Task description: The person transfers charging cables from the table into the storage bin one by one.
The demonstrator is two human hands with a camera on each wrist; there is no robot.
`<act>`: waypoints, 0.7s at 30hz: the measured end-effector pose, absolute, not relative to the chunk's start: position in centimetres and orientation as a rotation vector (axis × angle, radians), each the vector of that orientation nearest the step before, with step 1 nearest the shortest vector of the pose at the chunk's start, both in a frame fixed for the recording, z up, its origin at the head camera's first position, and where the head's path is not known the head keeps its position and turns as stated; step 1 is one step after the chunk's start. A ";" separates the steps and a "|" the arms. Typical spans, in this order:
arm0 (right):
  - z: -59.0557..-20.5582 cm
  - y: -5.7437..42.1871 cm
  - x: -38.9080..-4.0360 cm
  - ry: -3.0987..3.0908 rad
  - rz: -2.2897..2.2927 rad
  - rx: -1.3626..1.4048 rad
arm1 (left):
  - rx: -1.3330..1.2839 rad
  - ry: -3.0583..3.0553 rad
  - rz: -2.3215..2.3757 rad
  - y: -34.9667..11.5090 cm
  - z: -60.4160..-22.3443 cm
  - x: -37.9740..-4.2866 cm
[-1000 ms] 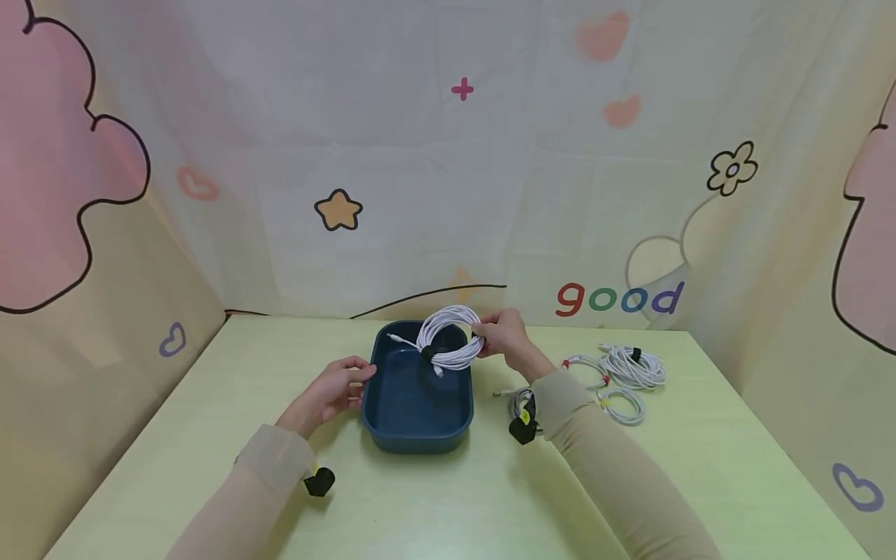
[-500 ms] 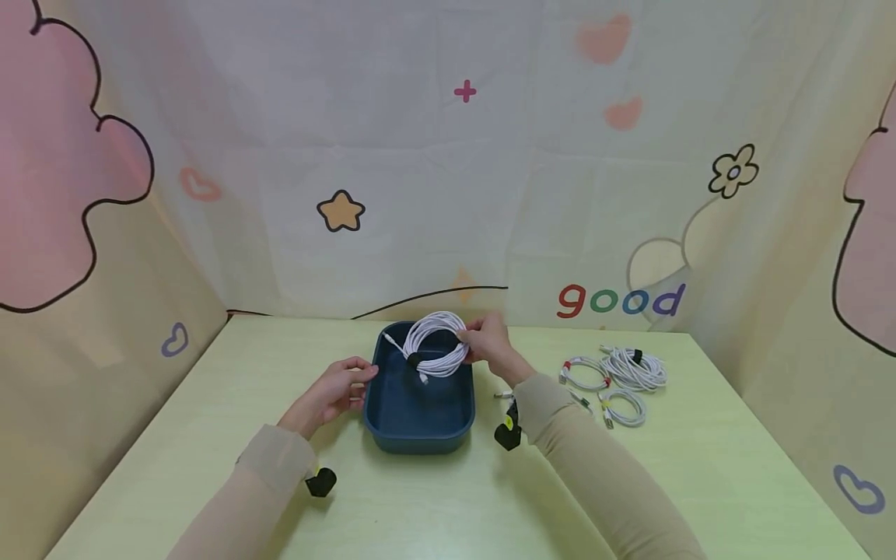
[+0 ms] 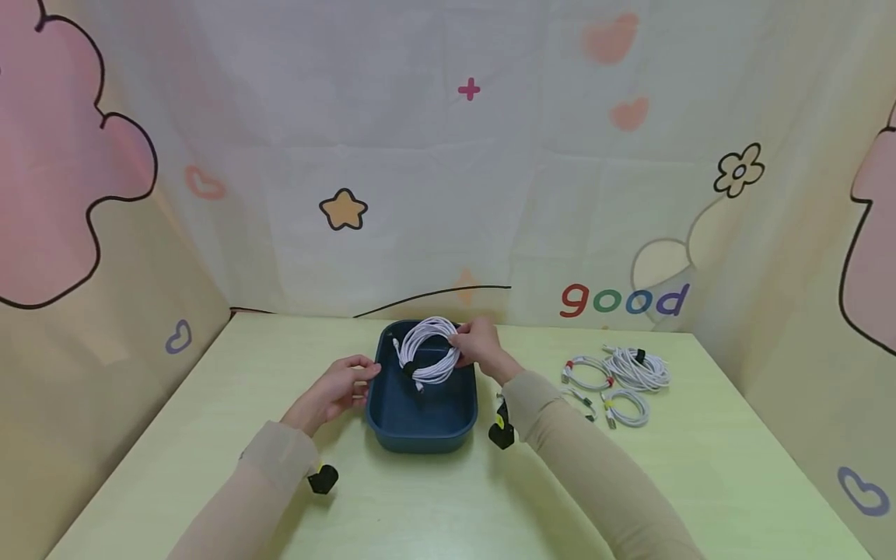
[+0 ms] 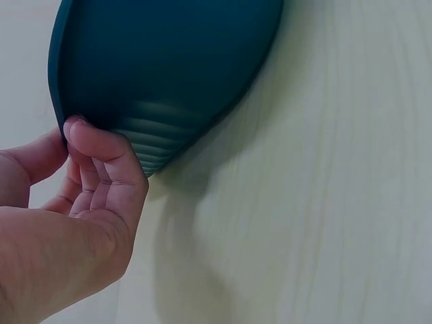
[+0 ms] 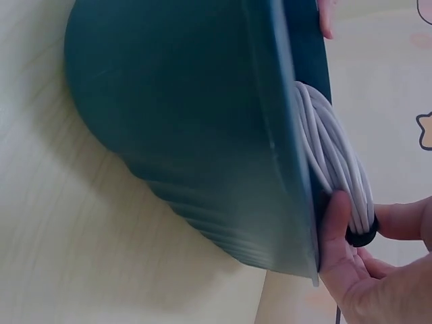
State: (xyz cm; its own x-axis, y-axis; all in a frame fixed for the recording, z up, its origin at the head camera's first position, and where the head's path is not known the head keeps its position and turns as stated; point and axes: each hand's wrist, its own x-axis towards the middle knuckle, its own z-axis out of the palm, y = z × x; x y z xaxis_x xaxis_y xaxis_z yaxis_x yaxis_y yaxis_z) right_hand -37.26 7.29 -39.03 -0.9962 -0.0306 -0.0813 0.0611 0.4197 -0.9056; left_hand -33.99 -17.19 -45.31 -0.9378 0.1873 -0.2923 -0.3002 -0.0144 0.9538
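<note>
A dark blue plastic bin (image 3: pixel 422 426) stands on the table. My left hand (image 3: pixel 334 395) holds its left rim; in the left wrist view the hand (image 4: pixel 101 196) pinches the rim between thumb and fingers. In my right hand (image 3: pixel 483 348) is a coiled white cable (image 3: pixel 411 344) bound with black straps, tilted over the far part of the bin's opening. From the right wrist, the coil (image 5: pixel 331 145) dips partly behind the bin wall (image 5: pixel 182 121), and the thumb and fingers pinch it by a strap. Whether the coil touches the bin floor I cannot tell.
Right of the bin lie more white cables: a large coil (image 3: pixel 638 372) with a black strap, a ring with red ties (image 3: pixel 589 386), a smaller coil (image 3: pixel 645 407) with a yellow tie, and a cable partly hidden by the right sleeve (image 3: pixel 581 435). A printed curtain (image 3: pixel 392 257) closes off the back.
My right hand has moved left and slightly down with the coiled cable, bringing it lower into the bin's far half. The left hand stays at the rim.
</note>
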 end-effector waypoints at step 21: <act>-39.0 5.7 -37.2 2.562 -1.485 -0.107 | -0.100 1.943 1.991 -17.3 -45.0 -33.9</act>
